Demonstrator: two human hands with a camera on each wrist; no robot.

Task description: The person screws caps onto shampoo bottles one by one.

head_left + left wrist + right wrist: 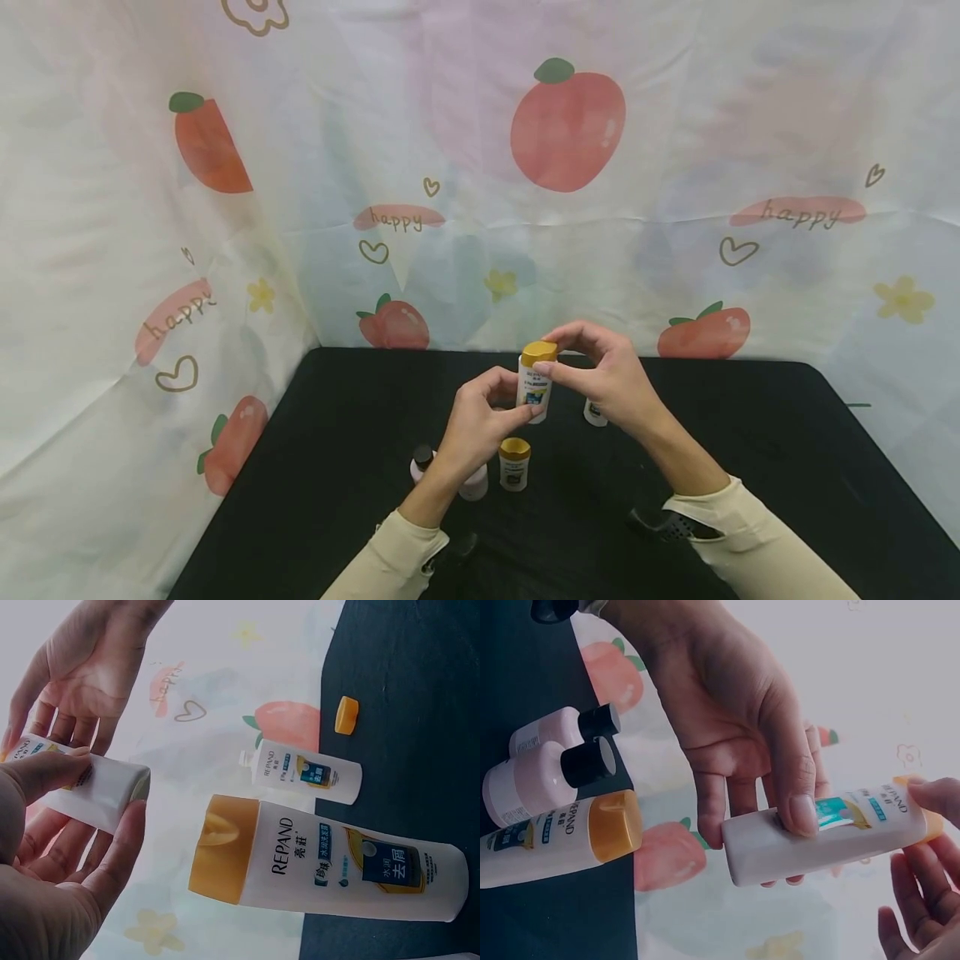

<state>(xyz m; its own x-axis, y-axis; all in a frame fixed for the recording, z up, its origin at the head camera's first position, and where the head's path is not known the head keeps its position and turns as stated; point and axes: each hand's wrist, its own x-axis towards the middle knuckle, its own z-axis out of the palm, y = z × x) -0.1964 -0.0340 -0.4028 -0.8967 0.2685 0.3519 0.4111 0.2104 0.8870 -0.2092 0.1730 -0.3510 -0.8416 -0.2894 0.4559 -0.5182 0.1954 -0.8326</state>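
A white shampoo bottle point(534, 396) with a gold cap point(539, 352) is held up above the black table, cap on top. My left hand point(480, 417) grips its lower body between thumb and fingers, as the right wrist view also shows. At the top, my right hand point(611, 379) pinches the gold cap between thumb and fingers. On the table stands a second gold-capped shampoo bottle point(360, 862). A third one, an uncapped bottle point(307, 772) with its bare neck showing, is partly hidden behind my right hand in the head view.
A loose gold cap point(346, 715) lies on the table point(360, 400) near the uncapped bottle. Two pink bottles, a front one point(532, 780) and a rear one point(551, 731), both black-capped, stand left of the gold-capped bottle. A printed curtain point(480, 125) hangs behind the table.
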